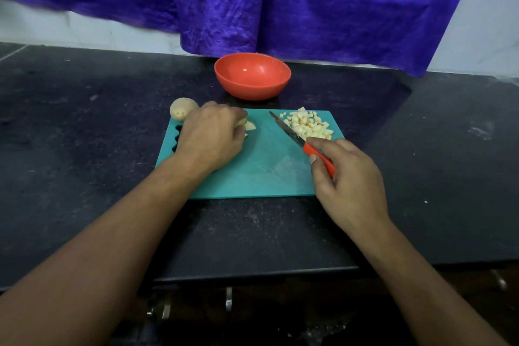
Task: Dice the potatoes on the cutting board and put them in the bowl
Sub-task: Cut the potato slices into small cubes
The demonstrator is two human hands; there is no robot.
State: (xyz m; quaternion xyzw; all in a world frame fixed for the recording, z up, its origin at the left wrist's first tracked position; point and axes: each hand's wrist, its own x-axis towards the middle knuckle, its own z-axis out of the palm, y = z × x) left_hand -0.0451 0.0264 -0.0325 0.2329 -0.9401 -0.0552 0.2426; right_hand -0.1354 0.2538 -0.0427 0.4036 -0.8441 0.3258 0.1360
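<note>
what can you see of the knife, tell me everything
The knife has a slim pointed dark metal blade and a red-orange handle that looks plastic. The right hand grips the handle. The blade slants away and leftward, low over the teal cutting board, just left of the diced potato pile; contact with either is unclear.

Diced potato [309, 125] heaped on teal cutting board [258, 166] — orange bowl [252, 88] beyond.

The left hand [210, 135] covered most of the cut potato piece [249, 125], leaving only pale edges visible at the fingertips, and hid one side of the whole potato [182, 111]. The right hand [349, 177] concealed the rear of the knife [292, 134] handle and the cutting board's [252, 174] near corner. The cloth [309, 8] ran off the top edge.
</note>
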